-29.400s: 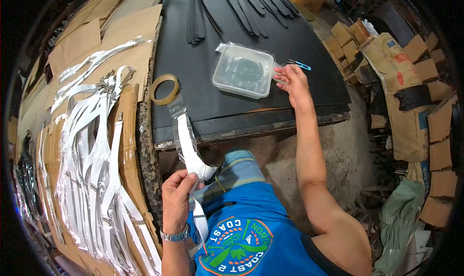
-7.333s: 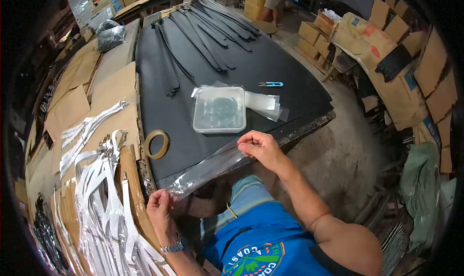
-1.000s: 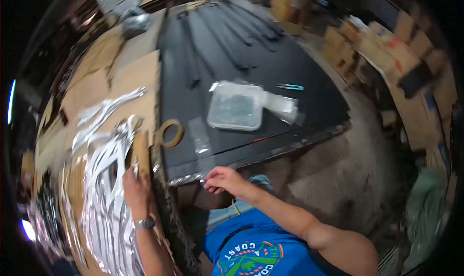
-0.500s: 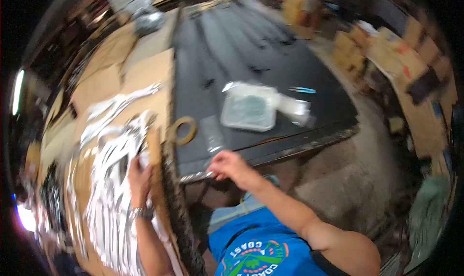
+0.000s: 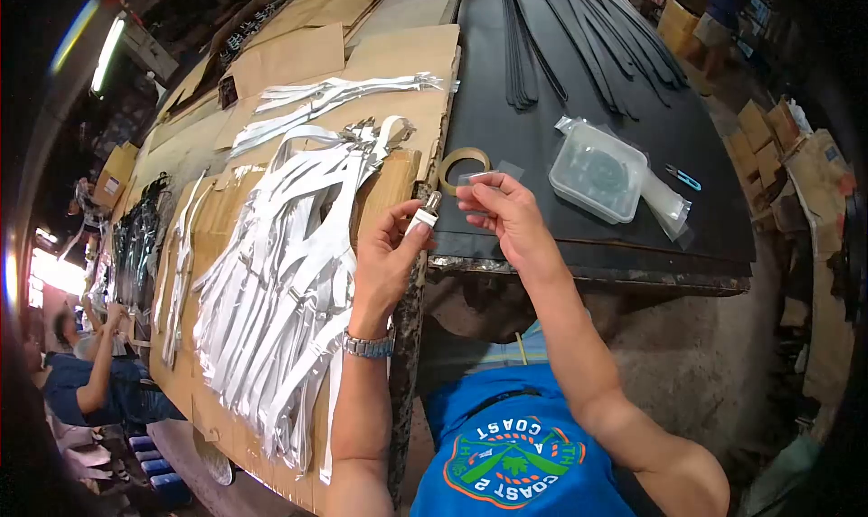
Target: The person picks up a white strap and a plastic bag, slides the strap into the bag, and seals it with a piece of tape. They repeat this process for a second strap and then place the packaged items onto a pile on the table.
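My left hand (image 5: 395, 246) is closed around the end of a white suspender strap (image 5: 418, 220), its metal clip (image 5: 434, 200) sticking up past the fingertips. Just to the right, my right hand (image 5: 503, 211) pinches a small clear plastic piece (image 5: 466, 180) between thumb and fingers; its exact kind is hard to make out. The two hands are close together but apart, over the table's edge. Beside the left hand, a heap of white suspenders (image 5: 271, 282) with metal clips lies on cardboard.
A roll of tan tape (image 5: 463, 166) lies behind the hands. On the black tabletop (image 5: 515, 137) are a clear plastic tub (image 5: 599, 171), plastic bags (image 5: 667, 208), blue snips (image 5: 684, 178) and black straps (image 5: 520, 56). Another person (image 5: 90, 381) is at the far left.
My left hand has come up from the heap with a clip end. My right hand has moved from the black table's near edge toward it. The view has shifted left.
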Motion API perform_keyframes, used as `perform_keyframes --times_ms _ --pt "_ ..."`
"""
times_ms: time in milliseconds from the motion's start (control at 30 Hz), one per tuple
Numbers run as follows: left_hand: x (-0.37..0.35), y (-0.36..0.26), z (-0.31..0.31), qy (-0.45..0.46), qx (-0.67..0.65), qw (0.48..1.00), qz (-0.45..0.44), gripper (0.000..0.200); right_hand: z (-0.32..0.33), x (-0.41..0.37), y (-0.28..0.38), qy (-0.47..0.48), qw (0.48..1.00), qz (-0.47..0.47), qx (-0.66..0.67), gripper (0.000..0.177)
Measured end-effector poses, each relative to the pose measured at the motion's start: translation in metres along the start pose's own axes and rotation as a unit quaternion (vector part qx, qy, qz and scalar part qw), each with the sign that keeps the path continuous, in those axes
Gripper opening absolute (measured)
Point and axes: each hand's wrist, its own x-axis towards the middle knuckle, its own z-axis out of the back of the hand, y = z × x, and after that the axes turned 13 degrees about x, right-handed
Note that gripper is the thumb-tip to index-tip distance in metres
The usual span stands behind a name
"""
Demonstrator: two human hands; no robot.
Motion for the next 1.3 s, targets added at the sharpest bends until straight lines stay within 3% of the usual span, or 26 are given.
perform_keyframes --times_ms 1300 --pt "-0.013 0.003 -0.011 0.01 -0.004 0.999 0.032 0.025 -0.014 0.017 -0.025 -0.019 1.0 -0.013 -0.01 0.019"
